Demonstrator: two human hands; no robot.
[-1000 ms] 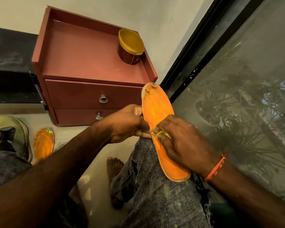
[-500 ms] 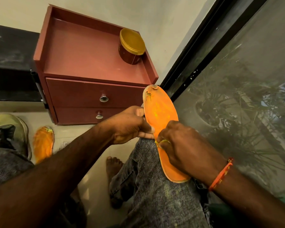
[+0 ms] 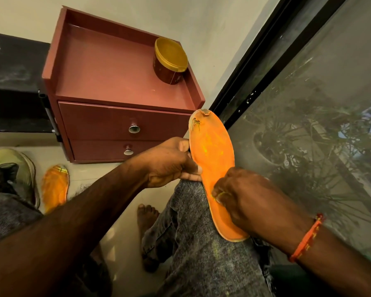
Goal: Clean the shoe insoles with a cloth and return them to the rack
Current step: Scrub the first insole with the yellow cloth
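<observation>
Shoe: an olive-green fabric sneaker with dark laces (image 3: 11,168) stands on the pale floor at the left edge of the frame.
Second insole: a flat orange foam insole with a worn, streaked face (image 3: 55,187) lies on the floor just right of the sneaker, low left in the frame.
Cabinet: a small reddish-brown wooden cabinet with a raised rim and two drawers (image 3: 107,82) fills the upper centre; each drawer carries a round shiny metal knob.
Jar: a squat round brown jar with a glossy yellow plastic lid (image 3: 169,61) sits on the cabinet top, at its right rear corner.
Left hand: the left hand (image 3: 169,162) reaches in from the lower left, forearm stretched diagonally; its thumb and curled fingers pinch the left edge of the held insole.
Held insole: a long orange foam insole with a pale rim and a frayed, chipped toe (image 3: 212,155) stands tilted in the centre, toe up near the cabinet's lower right corner, heel resting on the grey speckled denim knee (image 3: 201,243).
Right hand: the right hand (image 3: 246,200), an orange thread band (image 3: 306,239) on its wrist, is curled knuckles-up over the insole's lower half, fingertips pressing a small yellowish scrap against the foam.
Window: a dark-framed glass pane (image 3: 308,125) takes the right side, leafy plants showing dimly through it.
</observation>
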